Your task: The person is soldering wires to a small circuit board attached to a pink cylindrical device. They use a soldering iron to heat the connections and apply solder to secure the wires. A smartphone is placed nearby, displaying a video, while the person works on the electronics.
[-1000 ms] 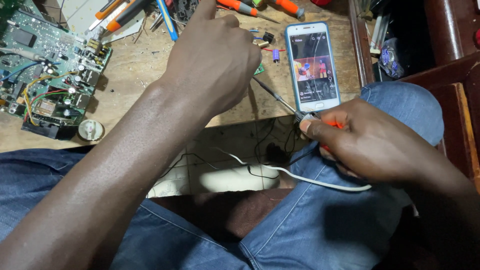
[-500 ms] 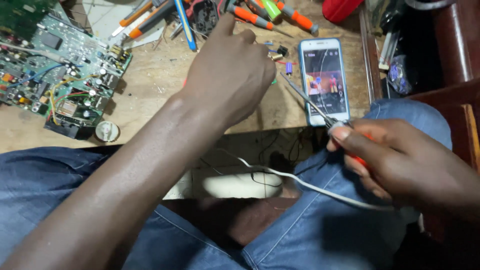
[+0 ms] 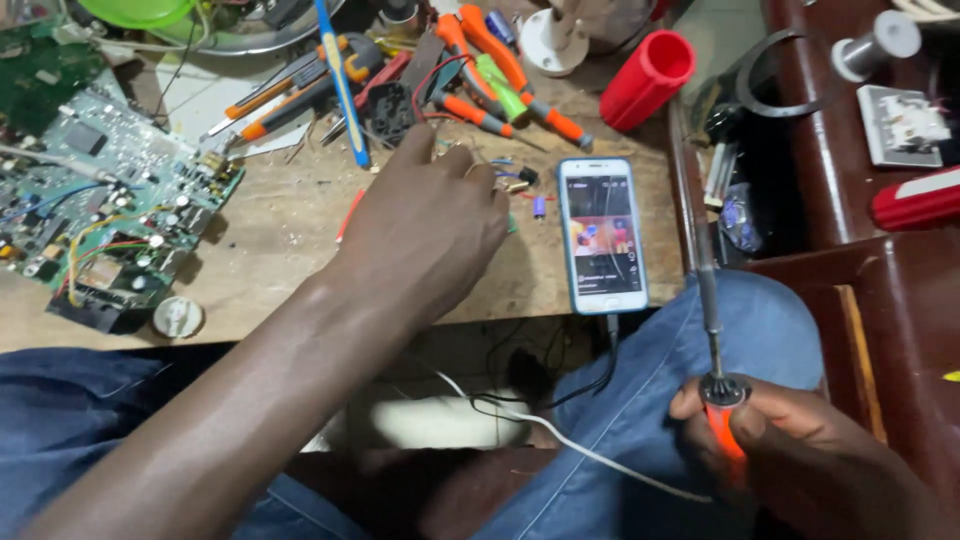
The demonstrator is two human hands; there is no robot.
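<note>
While the right hand [image 3: 800, 450] grips the soldering iron [image 3: 712, 330] tip-up over the knee, clear of the bench, the left hand [image 3: 430, 225] reaches fingers-curled over small components [image 3: 525, 185] beside the phone [image 3: 603, 235]; whether it pinches anything, can't tell.

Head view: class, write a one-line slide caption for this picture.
Left hand reaches over small parts on a cluttered wooden bench beside a phone; right hand holds an orange-handled soldering iron above the knee.

- The left hand [image 3: 425, 235] covers whatever its fingertips touch on the workbench [image 3: 290, 225].
- Circuit board [image 3: 95, 215] — cut by the left edge.
- The right hand [image 3: 800, 450] hides most of the soldering iron [image 3: 715, 370] handle.
</note>
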